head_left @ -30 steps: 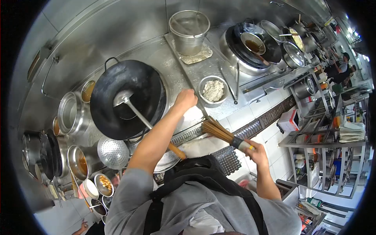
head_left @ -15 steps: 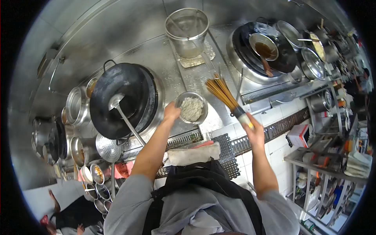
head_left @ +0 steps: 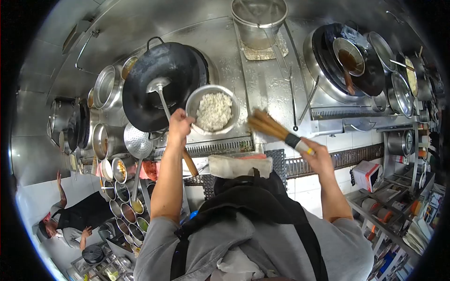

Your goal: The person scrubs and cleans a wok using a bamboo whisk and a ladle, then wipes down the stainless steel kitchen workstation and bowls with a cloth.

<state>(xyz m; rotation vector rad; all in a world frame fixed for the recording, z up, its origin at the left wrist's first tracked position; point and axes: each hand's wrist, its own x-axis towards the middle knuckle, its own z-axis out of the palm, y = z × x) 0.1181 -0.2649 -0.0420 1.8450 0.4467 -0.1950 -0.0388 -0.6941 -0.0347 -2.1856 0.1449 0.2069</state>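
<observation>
My left hand [head_left: 180, 125] is closed on the near-left rim of a metal bowl [head_left: 236, 105], which holds white cooked rice [head_left: 214, 112]. The bowl overlaps the right edge of a black wok [head_left: 140, 96] on the stove. A metal ladle [head_left: 158, 84] rests in the wok, its wooden handle passing beneath my left hand. To the right, my right hand [head_left: 318, 157] grips the dark-banded handle of a bamboo wok brush [head_left: 274, 127]. Its bristles point left toward the bowl and are blurred by motion.
A strainer pot [head_left: 260, 35] stands at the back. On the right burner, another wok [head_left: 375, 79] carries a strainer with brown liquid. At left are a perforated skimmer [head_left: 138, 140] and several seasoning pots. A folded cloth [head_left: 240, 167] lies at the front edge. Another person [head_left: 79, 215] is at lower left.
The bowl has moved left and up toward the camera, nearer the wok. The brush has swung to a flatter tilt. My view has shifted, and more of the other person shows.
</observation>
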